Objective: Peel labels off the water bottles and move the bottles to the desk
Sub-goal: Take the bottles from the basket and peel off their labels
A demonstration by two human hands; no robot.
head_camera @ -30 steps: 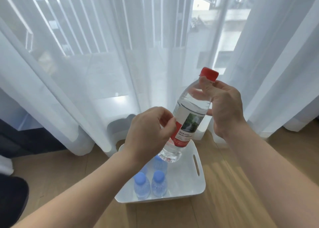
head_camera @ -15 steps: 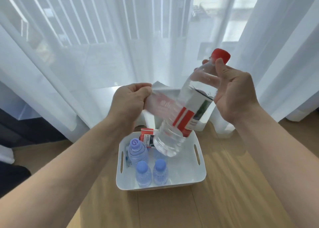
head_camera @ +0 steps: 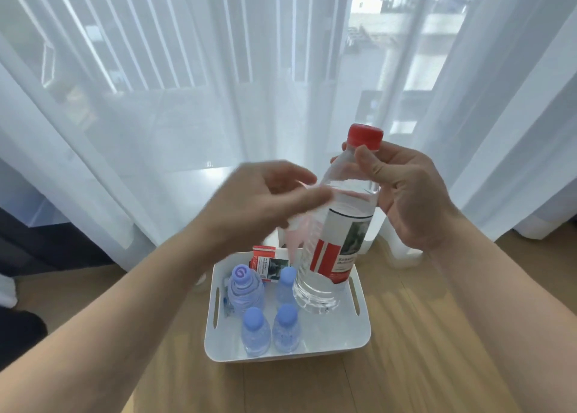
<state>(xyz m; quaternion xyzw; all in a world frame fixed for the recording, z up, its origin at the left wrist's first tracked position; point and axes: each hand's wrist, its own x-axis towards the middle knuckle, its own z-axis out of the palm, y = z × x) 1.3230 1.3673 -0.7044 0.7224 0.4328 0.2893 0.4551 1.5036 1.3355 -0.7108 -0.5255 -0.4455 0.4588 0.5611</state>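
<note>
Bottle (head_camera: 349,200) neck in right hand (head_camera: 406,194), label (head_camera: 340,250) beside left hand (head_camera: 259,203)

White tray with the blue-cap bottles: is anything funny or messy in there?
Yes. A loose red-and-white label sits at the back of the white tray, beside the upright blue-capped bottles. Nothing looks spilled. Above it, the half-peeled label hangs off the red-capped bottle.

one red-capped bottle (head_camera: 335,225), one large blue-capped bottle (head_camera: 245,291), three small blue-capped bottles (head_camera: 287,287) (head_camera: 256,331) (head_camera: 286,328), two red-and-white labels (head_camera: 340,253) (head_camera: 268,266), one white handled tray (head_camera: 343,347), two bare hands (head_camera: 259,203) (head_camera: 402,194)
</note>
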